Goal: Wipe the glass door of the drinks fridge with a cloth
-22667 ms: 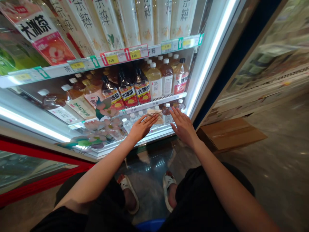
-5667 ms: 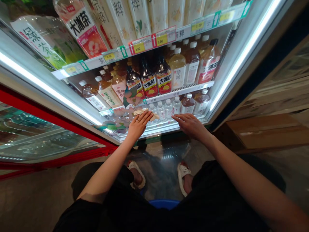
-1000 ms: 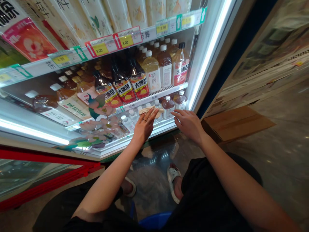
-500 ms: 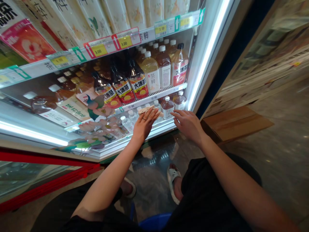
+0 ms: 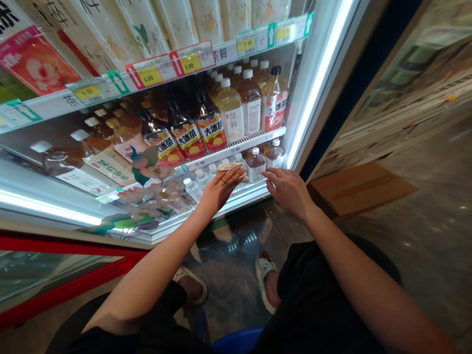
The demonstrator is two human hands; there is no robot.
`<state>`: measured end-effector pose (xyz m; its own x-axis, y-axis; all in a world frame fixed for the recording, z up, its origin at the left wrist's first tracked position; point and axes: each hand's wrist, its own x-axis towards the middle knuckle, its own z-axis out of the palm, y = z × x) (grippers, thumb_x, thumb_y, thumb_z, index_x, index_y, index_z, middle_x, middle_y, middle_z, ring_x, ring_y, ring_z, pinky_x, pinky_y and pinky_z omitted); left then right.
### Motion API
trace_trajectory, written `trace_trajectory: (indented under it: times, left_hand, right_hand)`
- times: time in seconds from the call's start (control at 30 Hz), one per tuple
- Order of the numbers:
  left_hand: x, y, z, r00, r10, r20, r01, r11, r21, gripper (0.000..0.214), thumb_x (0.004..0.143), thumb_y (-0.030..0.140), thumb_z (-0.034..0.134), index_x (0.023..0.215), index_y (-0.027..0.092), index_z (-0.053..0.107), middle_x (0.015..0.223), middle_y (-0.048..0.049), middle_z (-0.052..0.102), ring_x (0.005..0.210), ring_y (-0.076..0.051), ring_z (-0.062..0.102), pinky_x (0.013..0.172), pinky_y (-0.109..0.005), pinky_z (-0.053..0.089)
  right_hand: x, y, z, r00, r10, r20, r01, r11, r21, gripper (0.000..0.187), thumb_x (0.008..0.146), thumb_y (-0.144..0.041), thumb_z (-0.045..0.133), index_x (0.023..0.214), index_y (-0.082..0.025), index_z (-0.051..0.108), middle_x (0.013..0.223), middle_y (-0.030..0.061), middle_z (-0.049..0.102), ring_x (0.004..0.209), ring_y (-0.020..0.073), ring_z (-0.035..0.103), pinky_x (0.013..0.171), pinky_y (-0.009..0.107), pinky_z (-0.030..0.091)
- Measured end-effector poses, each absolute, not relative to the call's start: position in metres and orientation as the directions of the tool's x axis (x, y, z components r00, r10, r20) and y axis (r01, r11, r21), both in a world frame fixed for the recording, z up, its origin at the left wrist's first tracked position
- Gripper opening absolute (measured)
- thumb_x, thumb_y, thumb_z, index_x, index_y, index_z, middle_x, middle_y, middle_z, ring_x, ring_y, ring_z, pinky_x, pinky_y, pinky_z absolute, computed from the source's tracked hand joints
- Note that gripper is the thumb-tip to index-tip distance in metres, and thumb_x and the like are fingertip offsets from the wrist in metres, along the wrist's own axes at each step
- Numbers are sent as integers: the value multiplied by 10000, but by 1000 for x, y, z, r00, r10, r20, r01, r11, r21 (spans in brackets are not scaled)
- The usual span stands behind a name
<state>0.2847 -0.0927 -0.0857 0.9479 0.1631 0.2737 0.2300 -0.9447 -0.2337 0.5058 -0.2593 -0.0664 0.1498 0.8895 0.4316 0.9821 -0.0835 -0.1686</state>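
Note:
My left hand (image 5: pixel 220 189) lies over a folded beige cloth (image 5: pixel 232 167), its fingers bent on it low at the front of a lit drinks cooler. A ring shows on one finger. My right hand (image 5: pixel 289 191) is to the right of it, at the cooler's lower edge, with its fingers stretched out and nothing in them. Just beyond the hands, a dark tea bottle (image 5: pixel 255 164) with a white cap stands on the bottom shelf. A flower decal (image 5: pixel 149 169) on the cooler's glass is left of my left hand. Whether my right fingertips touch the glass, I cannot tell.
Dark iced-tea bottles (image 5: pixel 188 137) fill the middle shelf, below a shelf edge with price tags (image 5: pixel 191 63). A cardboard box (image 5: pixel 363 187) is on the floor at right. A red-framed case (image 5: pixel 70 285) is at lower left. Below me shows a blue plastic edge (image 5: pixel 238 339).
My left hand has shifted slightly to the right with the cloth, its fingers turning more sideways. My left forearm has swung lower and outward. My right hand has stayed nearly in place.

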Motion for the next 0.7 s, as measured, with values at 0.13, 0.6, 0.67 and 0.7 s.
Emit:
trace_trajectory:
  times: [0.13,0.6,0.67,0.7]
  left_hand:
    - [293,-94,-80,955,150,256,217,-941,-259,753,997,14,467,1725,199,405,1786,-51,389,1700,-191,267,1402,-404,285]
    - [310,-81,-69,965,23,261,98,-955,-279,712,1043,46,452,1732,211,386,1759,-49,458,1670,-169,356,1394,-362,302]
    - [317,-86,-67,961,29,274,109,-953,-283,721,1028,33,439,1733,169,378,1779,-61,420,1685,-193,324,1408,-380,273]
    - [323,-90,-66,963,34,266,114,-950,-292,728,1018,27,429,1734,149,372,1794,-62,388,1696,-205,295,1415,-390,258]
  right_hand:
    - [503,-257,-67,140,892,429,984,-77,-162,388,1088,-222,486,1354,-190,766,1398,118,784,1229,305,741,1071,455,525]
    - [513,-256,-61,253,867,429,962,-180,-204,411,1094,-242,473,1376,-194,769,1405,106,785,1225,334,742,1057,489,536]
    - [514,-257,-60,260,861,436,961,-189,-201,410,1092,-242,477,1375,-194,771,1402,106,787,1218,336,745,1051,484,538]
    - [515,-257,-59,265,858,440,960,-194,-201,411,1091,-242,478,1373,-193,773,1402,108,787,1217,337,746,1049,483,539]
